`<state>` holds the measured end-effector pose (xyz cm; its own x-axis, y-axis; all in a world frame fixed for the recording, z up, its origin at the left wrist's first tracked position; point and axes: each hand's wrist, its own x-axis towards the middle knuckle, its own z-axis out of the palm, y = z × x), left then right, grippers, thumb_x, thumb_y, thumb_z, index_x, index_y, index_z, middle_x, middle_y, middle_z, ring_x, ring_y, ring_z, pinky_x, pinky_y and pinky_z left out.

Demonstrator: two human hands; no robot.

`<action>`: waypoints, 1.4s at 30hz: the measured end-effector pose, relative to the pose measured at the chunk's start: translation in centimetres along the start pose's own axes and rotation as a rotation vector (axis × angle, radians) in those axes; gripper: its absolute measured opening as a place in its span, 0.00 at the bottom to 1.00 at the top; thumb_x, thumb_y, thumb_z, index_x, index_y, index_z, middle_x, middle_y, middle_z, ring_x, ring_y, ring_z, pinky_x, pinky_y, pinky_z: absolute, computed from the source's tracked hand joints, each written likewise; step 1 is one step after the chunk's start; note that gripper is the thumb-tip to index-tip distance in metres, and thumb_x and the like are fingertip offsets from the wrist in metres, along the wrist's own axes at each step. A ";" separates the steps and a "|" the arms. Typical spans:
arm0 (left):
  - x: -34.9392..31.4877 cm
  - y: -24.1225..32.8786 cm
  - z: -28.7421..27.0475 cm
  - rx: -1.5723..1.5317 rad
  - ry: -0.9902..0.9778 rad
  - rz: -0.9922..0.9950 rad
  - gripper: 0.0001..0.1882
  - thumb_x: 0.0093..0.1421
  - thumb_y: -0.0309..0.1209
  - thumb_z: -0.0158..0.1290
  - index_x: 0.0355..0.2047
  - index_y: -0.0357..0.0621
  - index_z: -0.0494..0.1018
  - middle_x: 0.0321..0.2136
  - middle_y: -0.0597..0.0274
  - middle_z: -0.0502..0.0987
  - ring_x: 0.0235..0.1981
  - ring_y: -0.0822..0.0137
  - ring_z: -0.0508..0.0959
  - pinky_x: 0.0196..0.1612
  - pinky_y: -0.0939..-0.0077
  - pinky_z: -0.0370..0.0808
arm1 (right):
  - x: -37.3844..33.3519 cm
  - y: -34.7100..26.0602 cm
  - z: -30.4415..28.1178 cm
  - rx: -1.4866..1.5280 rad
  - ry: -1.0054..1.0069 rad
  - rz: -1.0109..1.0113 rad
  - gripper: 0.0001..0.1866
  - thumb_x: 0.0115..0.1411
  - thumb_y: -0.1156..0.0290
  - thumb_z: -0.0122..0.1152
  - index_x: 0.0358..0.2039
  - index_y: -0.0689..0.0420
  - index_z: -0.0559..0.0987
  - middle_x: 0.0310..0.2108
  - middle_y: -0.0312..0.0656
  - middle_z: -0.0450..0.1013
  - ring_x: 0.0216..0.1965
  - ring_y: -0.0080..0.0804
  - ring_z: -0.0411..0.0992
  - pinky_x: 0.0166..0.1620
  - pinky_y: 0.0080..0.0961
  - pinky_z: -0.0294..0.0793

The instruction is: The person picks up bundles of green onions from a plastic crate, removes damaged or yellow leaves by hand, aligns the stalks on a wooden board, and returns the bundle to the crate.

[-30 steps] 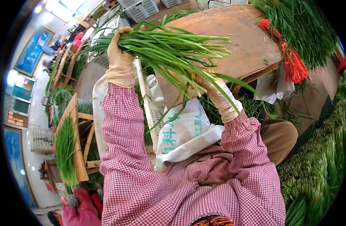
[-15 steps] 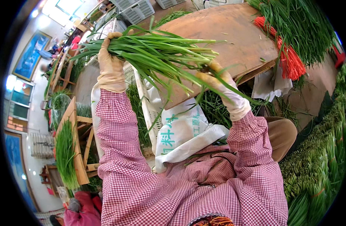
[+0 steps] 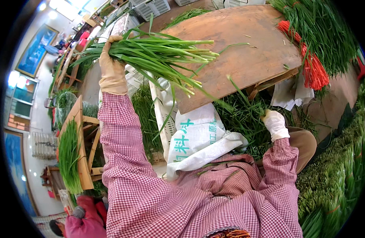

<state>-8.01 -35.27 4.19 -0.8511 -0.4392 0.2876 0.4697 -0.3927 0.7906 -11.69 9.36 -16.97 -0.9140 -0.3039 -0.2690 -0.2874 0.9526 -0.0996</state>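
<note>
My left hand [image 3: 111, 59], in a pale glove, is closed around a bunch of long flat green leaves with pale stem ends, like garlic chives [image 3: 162, 51]. The bunch is held up sideways, with its stem ends pointing right over the wooden board. Lower right, my gloved right hand [image 3: 274, 122] is at the edge of a heap of loose green leaves [image 3: 250, 123] beneath the board. Its fingers are partly hidden and blurred, so their grip cannot be made out. A few loose leaves are blurred between this hand and the board.
A brown wooden board [image 3: 230, 47] lies ahead, with red ties [image 3: 313, 71] and piled chives [image 3: 317, 35] at its right. A white sack [image 3: 202, 135] covers my lap beside a white crate [image 3: 160, 115]. Bundled greens [image 3: 333, 182] line the right; a person [image 3: 85, 218] is lower left.
My right hand has left the stem ends and dropped down and right to the leaf heap. Loose leaves have come away from the bunch. My left hand still holds the bunch.
</note>
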 end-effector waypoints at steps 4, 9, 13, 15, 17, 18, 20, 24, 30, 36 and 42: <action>-0.6 -1.8 0.9 -0.131 0.028 -0.024 0.11 0.57 0.30 0.37 0.26 0.34 0.65 0.26 0.51 0.70 0.35 0.53 0.71 0.46 0.57 0.67 | -0.3 -7.0 -7.4 1.281 -0.152 -0.166 0.21 0.49 0.55 0.53 0.39 0.56 0.72 0.16 0.32 0.62 0.18 0.18 0.59 0.23 0.16 0.59; -0.9 -2.8 3.1 -0.275 -0.127 -0.125 0.08 0.57 0.28 0.39 0.27 0.36 0.64 0.25 0.55 0.70 0.30 0.62 0.71 0.48 0.57 0.65 | 0.9 -13.7 -12.2 1.253 0.103 -0.734 0.15 0.53 0.63 0.51 0.38 0.59 0.71 0.20 0.33 0.66 0.20 0.16 0.61 0.25 0.12 0.59; 0.0 -2.3 1.2 -0.151 -0.009 -0.069 0.09 0.58 0.29 0.37 0.28 0.36 0.63 0.25 0.56 0.70 0.30 0.63 0.71 0.47 0.61 0.66 | 0.4 -12.0 -11.4 1.289 -0.151 -0.436 0.12 0.52 0.65 0.52 0.30 0.61 0.72 0.23 0.37 0.70 0.23 0.17 0.66 0.26 0.14 0.65; -0.2 -0.9 0.8 -0.108 0.113 -0.014 0.08 0.57 0.28 0.35 0.25 0.37 0.62 0.22 0.59 0.68 0.28 0.65 0.70 0.50 0.53 0.62 | 0.6 -7.8 -8.9 1.037 -0.246 -0.318 0.14 0.52 0.63 0.51 0.32 0.61 0.72 0.22 0.37 0.71 0.22 0.19 0.68 0.26 0.15 0.66; -0.4 0.6 -0.8 -0.164 0.167 -0.006 0.08 0.57 0.27 0.35 0.23 0.38 0.61 0.20 0.62 0.66 0.25 0.66 0.69 0.51 0.44 0.56 | 0.9 -5.1 -4.6 0.518 -0.369 -0.168 0.17 0.51 0.60 0.51 0.35 0.61 0.72 0.25 0.42 0.72 0.26 0.28 0.70 0.30 0.21 0.68; 0.5 0.7 -1.5 -0.398 0.127 -0.080 0.08 0.57 0.27 0.36 0.23 0.39 0.61 0.20 0.62 0.66 0.24 0.66 0.68 0.51 0.44 0.56 | 0.1 -3.5 -3.3 0.167 -0.393 0.002 0.19 0.51 0.59 0.50 0.37 0.61 0.72 0.28 0.46 0.72 0.29 0.34 0.72 0.33 0.25 0.69; 0.9 0.2 -1.1 -0.188 0.223 0.017 0.07 0.57 0.27 0.36 0.23 0.39 0.61 0.19 0.62 0.66 0.24 0.66 0.68 0.50 0.43 0.55 | -0.2 -0.9 -1.7 0.096 -0.243 -0.004 0.21 0.49 0.58 0.50 0.40 0.59 0.70 0.35 0.52 0.69 0.38 0.42 0.69 0.40 0.29 0.67; 1.2 -0.7 -1.6 -0.393 0.098 -0.152 0.06 0.56 0.26 0.38 0.24 0.38 0.61 0.20 0.61 0.66 0.26 0.64 0.68 0.48 0.45 0.59 | -0.9 -6.0 -8.5 0.949 0.097 -0.532 0.14 0.53 0.73 0.47 0.41 0.59 0.68 0.38 0.47 0.67 0.32 0.32 0.70 0.30 0.19 0.71; 1.3 -1.8 1.3 -0.395 0.031 -0.190 0.04 0.55 0.24 0.40 0.26 0.36 0.61 0.22 0.60 0.66 0.29 0.65 0.68 0.51 0.45 0.55 | -1.9 -11.8 -12.5 1.073 -0.185 -0.471 0.16 0.54 0.60 0.48 0.27 0.63 0.72 0.19 0.39 0.67 0.19 0.21 0.63 0.26 0.17 0.63; 1.7 0.4 -1.6 -0.277 0.196 -0.099 0.06 0.55 0.24 0.37 0.22 0.38 0.60 0.20 0.59 0.66 0.25 0.63 0.69 0.48 0.43 0.59 | -1.8 -4.2 -8.2 1.663 -0.250 -0.337 0.16 0.56 0.59 0.45 0.21 0.57 0.70 0.15 0.31 0.64 0.16 0.15 0.59 0.21 0.10 0.57; 0.9 -0.2 -0.8 -0.280 0.250 -0.151 0.07 0.53 0.23 0.39 0.19 0.37 0.62 0.18 0.59 0.66 0.23 0.63 0.69 0.42 0.46 0.65 | -1.6 -5.0 -2.7 0.443 0.167 -0.675 0.18 0.49 0.64 0.51 0.40 0.58 0.70 0.38 0.51 0.68 0.40 0.39 0.67 0.40 0.28 0.68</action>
<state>-8.72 -36.24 3.86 -0.8484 -0.5292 0.0122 0.4192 -0.6577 0.6259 -9.59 5.11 -13.47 -0.6260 -0.7694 0.1269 -0.6822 0.4616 -0.5670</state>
